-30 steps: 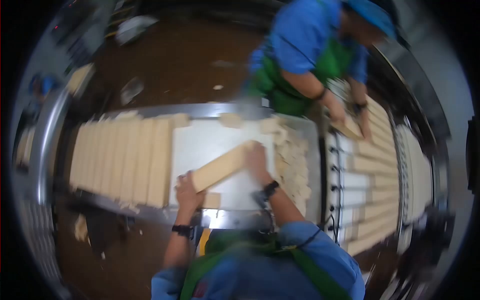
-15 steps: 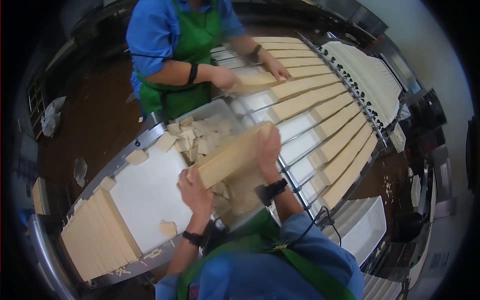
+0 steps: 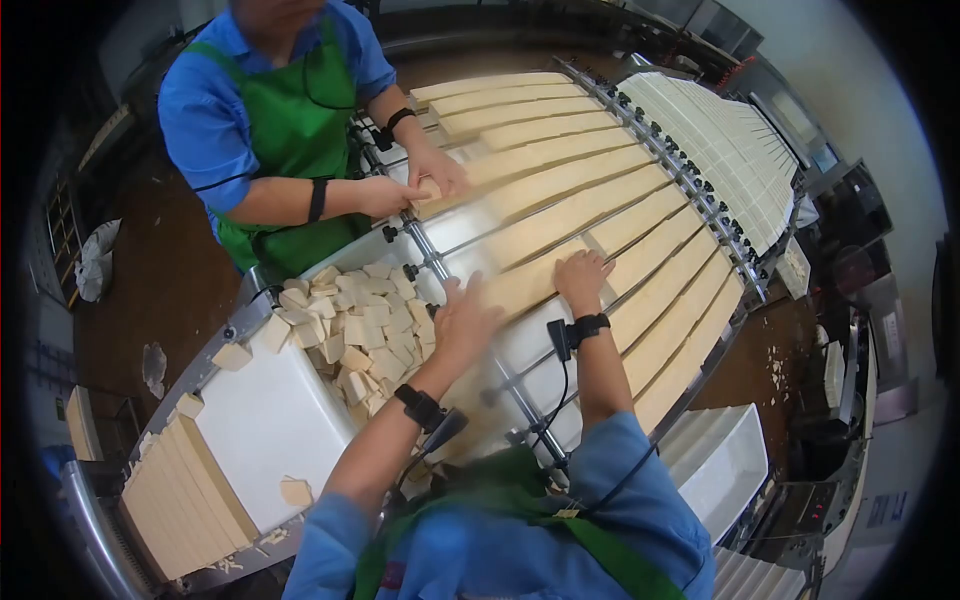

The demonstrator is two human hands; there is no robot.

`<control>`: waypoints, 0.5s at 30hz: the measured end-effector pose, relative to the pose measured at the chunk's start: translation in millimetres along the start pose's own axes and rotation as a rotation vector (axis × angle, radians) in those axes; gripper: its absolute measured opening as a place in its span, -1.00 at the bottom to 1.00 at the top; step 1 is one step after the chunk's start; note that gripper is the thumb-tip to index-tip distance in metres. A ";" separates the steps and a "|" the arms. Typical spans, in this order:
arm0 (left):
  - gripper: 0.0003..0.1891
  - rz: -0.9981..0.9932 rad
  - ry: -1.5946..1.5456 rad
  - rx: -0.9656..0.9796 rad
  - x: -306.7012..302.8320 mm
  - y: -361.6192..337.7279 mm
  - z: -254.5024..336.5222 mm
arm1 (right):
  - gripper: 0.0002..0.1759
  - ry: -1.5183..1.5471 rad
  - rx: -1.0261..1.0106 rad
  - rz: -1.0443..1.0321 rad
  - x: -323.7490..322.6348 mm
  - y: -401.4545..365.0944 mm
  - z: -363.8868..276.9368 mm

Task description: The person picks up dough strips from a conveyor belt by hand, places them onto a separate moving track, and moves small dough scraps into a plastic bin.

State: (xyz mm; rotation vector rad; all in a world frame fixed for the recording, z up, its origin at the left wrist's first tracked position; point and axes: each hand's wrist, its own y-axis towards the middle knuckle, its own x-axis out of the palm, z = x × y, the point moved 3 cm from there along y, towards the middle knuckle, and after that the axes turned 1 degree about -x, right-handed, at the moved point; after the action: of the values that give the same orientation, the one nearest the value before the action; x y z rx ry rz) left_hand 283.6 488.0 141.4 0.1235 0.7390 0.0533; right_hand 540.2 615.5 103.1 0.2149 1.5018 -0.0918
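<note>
A long pale block of what looks like stacked dough sheets (image 3: 535, 283) lies in a lane between metal rods on the slatted table. My right hand (image 3: 580, 280) is closed over its far end, fingers bent across the top. At the near end my left hand (image 3: 463, 325) holds the block between thumb and fingers, a little blurred by motion. Under my left forearm stands a white bin (image 3: 425, 215) with many small flat offcuts (image 3: 370, 325) in it.
Across the table a co-worker in a green apron (image 3: 300, 130) has both hands on another strip (image 3: 520, 165). Parallel strips fill neighbouring lanes, beside a knobbed metal bar (image 3: 690, 180). Stacked sheets (image 3: 185, 500) rest on the white board (image 3: 275, 440) at lower left. White trays (image 3: 725, 455) stand at right.
My hands have carried the block from above the bin rightward and down into a table lane. The offcuts show more fully. The co-worker has shifted left, hands now at a strip's near end.
</note>
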 end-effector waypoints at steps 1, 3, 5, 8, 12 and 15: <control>-0.24 0.012 -0.047 -0.097 11.4 6.8 -2.2 | -0.23 -0.117 -0.027 0.069 -7.0 -7.1 -3.0; -0.25 0.029 -0.095 -0.195 25.6 14.4 -5.0 | -0.22 -0.068 -0.067 0.156 0.7 -25.3 -9.4; -0.22 0.066 -0.114 -0.250 33.1 16.0 -8.2 | -0.19 0.099 -0.183 0.219 10.6 -47.2 -22.8; -0.25 0.105 -0.225 -0.284 32.1 12.0 -16.8 | -0.17 0.402 -0.393 0.135 17.9 -91.6 -52.8; -0.34 0.169 -0.314 -0.217 34.2 10.9 -33.8 | -0.13 0.392 -0.585 0.075 31.1 -115.1 -76.3; -0.44 0.301 -0.404 -0.209 42.2 -7.5 -52.4 | -0.16 0.244 -0.628 0.075 31.7 -118.3 -81.5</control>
State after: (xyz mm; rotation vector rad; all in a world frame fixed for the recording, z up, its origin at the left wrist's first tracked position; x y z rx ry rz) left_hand 279.5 489.3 73.9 0.0421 0.3040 0.3806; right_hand 439.9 518.3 57.1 -0.2324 1.6875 0.4773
